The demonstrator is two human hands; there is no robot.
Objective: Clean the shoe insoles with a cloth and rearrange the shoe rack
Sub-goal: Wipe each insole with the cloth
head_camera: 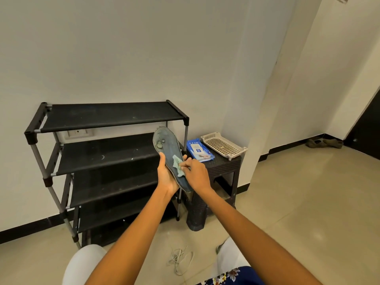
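A worn dark blue-grey insole (164, 147) is held up in front of the black shoe rack (107, 116). My left hand (167, 175) grips it from the left side, thumb on its upper face. My right hand (196, 173) pinches a small pale green cloth (177, 165) against the middle of the insole. The insole's toe end points up and away, with pale worn patches near the toe. The rack's shelves hold nothing that I can see.
A dark wicker stool (224, 167) stands right of the rack, bearing a blue wipes pack (200, 150) and a beige perforated tray (223, 144). White laces (180, 260) lie on the tiled floor near my knees. A pair of shoes (323, 142) sits by the far doorway.
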